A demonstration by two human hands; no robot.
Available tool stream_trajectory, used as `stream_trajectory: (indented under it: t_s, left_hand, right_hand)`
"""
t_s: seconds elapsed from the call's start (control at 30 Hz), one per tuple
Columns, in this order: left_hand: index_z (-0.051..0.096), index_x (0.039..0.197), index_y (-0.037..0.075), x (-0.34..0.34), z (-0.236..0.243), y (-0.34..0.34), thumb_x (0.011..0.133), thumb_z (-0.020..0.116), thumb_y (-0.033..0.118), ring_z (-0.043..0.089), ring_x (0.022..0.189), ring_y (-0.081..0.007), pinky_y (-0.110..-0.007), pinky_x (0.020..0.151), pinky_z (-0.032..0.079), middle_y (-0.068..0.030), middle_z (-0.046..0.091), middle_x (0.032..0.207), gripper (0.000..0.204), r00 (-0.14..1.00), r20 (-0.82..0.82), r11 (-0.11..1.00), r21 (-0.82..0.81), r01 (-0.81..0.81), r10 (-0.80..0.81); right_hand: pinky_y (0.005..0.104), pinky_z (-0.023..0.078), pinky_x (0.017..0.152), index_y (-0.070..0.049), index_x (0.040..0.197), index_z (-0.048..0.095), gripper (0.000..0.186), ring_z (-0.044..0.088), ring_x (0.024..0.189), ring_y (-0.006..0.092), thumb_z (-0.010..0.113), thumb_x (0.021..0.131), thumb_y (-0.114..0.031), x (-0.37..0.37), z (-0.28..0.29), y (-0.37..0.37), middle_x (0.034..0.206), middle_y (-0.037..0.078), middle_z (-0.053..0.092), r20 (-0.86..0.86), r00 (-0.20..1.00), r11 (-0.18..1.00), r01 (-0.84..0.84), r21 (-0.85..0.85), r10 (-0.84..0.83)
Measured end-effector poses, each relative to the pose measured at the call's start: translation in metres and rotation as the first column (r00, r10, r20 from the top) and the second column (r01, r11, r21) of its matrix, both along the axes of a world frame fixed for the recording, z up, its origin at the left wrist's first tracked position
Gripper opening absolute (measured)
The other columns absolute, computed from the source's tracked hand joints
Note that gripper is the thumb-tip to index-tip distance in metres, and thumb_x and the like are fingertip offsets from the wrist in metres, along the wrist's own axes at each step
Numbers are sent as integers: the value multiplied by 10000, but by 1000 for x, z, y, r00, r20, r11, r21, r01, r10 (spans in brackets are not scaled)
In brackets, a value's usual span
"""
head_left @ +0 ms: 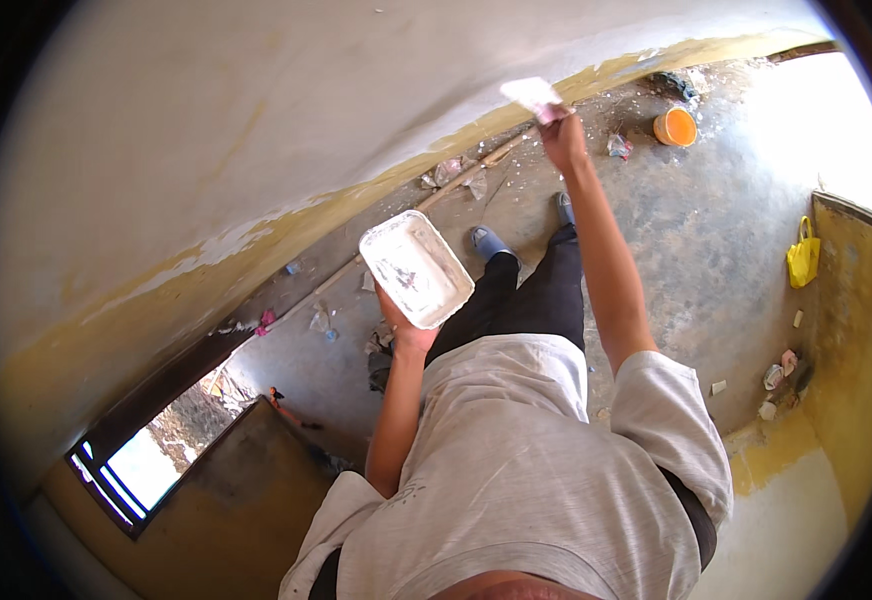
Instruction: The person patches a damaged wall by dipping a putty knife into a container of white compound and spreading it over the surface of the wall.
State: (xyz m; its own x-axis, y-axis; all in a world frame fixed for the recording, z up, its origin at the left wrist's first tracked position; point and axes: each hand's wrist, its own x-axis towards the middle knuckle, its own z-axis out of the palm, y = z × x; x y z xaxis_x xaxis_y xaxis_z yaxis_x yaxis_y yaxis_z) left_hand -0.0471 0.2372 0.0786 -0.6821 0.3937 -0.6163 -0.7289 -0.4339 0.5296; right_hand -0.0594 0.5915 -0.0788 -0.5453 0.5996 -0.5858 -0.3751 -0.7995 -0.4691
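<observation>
My left hand (413,335) grips a white rectangular plastic tub (444,292) from below and beside it. The tub's inside is smeared white, with greyish marks on its bottom. Stretched out ahead, my right hand (563,135) is closed on a flat, whitish scraper (530,93), blurred by motion. The scraper is close to the wall (286,110), whose upper part is pale and smooth; I cannot tell whether it touches. Farther down, the wall shows a yellow band with ragged white patches.
A long pole (496,155) lies along the wall's foot among scraps and plastic bags. An orange bucket (675,127) stands at the far right. A yellow bag (803,255) hangs on the right wall. Rubble (774,378) lies below it. A window opening (161,465) is at lower left.
</observation>
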Motion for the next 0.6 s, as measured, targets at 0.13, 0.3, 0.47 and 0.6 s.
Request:
stream_trajectory:
  t_s: [0.13, 0.3, 0.47, 0.6]
  left_hand:
    - [480, 1382, 158, -4, -8, -6, 993, 412, 476, 548, 1216, -204, -426, 1032, 449, 2, 564, 1330, 507, 1000, -3, 999, -30, -11, 10]
    - [462, 1404, 171, -3, -22, -17, 989, 402, 505, 535, 1235, -210, -436, 1048, 434, 2, 547, 1360, 536, 998, -61, 998, -55, -33, 30]
    - [433, 1434, 182, -5, -34, -19, 984, 393, 535, 505, 1270, -220, -442, 1068, 408, 3, 508, 1408, 573, 998, -41, 998, -51, -43, 41]
    - [398, 1455, 174, -1, -42, -22, 988, 373, 537, 476, 1299, -220, -438, 1080, 394, -5, 471, 1439, 592, 997, -53, 997, -44, -55, 53]
  right_hand:
    - [292, 519, 709, -18, 1012, 569, 152, 599, 815, 201, 441, 958, -80, -29, -41, -75, 962, 107, 577, 127, 951, 955, -268, -128, 283]
    - [306, 523, 677, 0, 873, 507, 102, 560, 743, 189, 448, 940, -49, -87, -61, -21, 826, 118, 553, 18, 974, 969, -222, -112, 226]
    - [293, 516, 661, 17, 884, 516, 125, 571, 719, 194, 443, 946, -65, -43, -83, 91, 815, 122, 584, 138, 977, 922, -199, 331, 162]
    - [285, 498, 648, -9, 969, 560, 184, 596, 767, 180, 425, 972, -134, 4, -37, 51, 892, 102, 634, 49, 999, 1000, 17, -3, -17]
